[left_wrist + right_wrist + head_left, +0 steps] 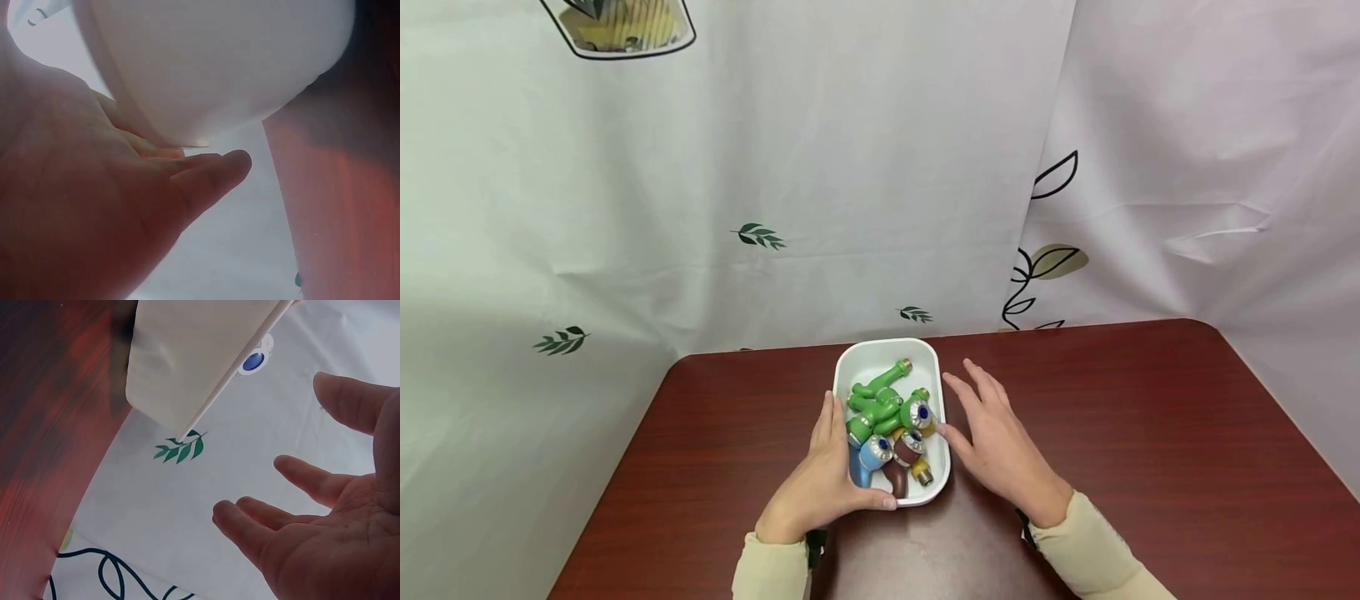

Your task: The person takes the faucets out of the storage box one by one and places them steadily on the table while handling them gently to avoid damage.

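A white rectangular tray point(931, 493) holds several small plastic taps in a heap. Green taps point(883, 382) fill its middle and far part, some with brass threaded ends. Toward the near side lie a blue tap point(876, 452), a brown tap point(909, 447) and a yellow threaded piece point(921, 472), partly covered. My left hand point(816, 483) touches the tray's left side with fairly straight fingers, its thumb along the near rim. To the right of the tray, my right hand point(1000, 442) has its fingers spread and holds nothing; the right wrist view shows a gap between it and the rim.
The tray stands on a dark red-brown table point(1120, 417), near its far edge. Behind the table hangs a white curtain point(865, 167) printed with leaves. Cream sleeves cover both forearms.
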`<state>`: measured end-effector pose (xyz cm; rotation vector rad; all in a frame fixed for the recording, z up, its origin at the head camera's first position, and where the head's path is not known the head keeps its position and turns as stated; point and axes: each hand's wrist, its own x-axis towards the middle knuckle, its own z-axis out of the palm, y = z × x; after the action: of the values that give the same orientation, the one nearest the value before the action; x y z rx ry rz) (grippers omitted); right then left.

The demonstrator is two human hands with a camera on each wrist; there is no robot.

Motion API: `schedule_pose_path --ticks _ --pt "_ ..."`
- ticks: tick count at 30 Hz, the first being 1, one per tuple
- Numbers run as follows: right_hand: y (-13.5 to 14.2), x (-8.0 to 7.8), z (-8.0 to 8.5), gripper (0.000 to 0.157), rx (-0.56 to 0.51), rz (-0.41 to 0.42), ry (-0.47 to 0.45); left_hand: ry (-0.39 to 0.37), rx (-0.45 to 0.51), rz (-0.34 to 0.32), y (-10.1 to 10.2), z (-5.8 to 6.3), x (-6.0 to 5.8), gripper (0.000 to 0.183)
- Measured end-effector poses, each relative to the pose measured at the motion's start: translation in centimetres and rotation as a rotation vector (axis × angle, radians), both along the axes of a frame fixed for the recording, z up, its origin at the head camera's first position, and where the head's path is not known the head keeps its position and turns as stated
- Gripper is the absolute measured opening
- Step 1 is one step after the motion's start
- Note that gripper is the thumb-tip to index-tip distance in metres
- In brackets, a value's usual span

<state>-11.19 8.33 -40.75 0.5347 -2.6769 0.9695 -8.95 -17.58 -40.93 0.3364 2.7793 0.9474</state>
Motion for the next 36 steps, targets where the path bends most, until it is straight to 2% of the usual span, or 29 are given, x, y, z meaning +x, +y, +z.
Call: schedule_pose_path --ticks 10,22,30,36 --pt "-0.7 -0.3 -0.1 0.062 -0.009 0.049 0.032 0.0 -0.016 0.002 0.0 -0.7 -0.1 0.154" --pt "-1.5 -0.7 -0.6 0.061 0.014 0.137 0.115 -0.059 0.025 0.064 0.3 -0.6 -0.3 0.155" --pt "-1.9 -0.9 -0.7 0.061 0.052 0.173 0.059 -0.074 0.076 0.086 0.3 -0.7 -0.3 0.158" --pt "-2.2 -1.2 -0.9 0.06 0.083 0.207 0.022 -0.074 0.077 0.089 0.4 -0.8 -0.4 0.158"
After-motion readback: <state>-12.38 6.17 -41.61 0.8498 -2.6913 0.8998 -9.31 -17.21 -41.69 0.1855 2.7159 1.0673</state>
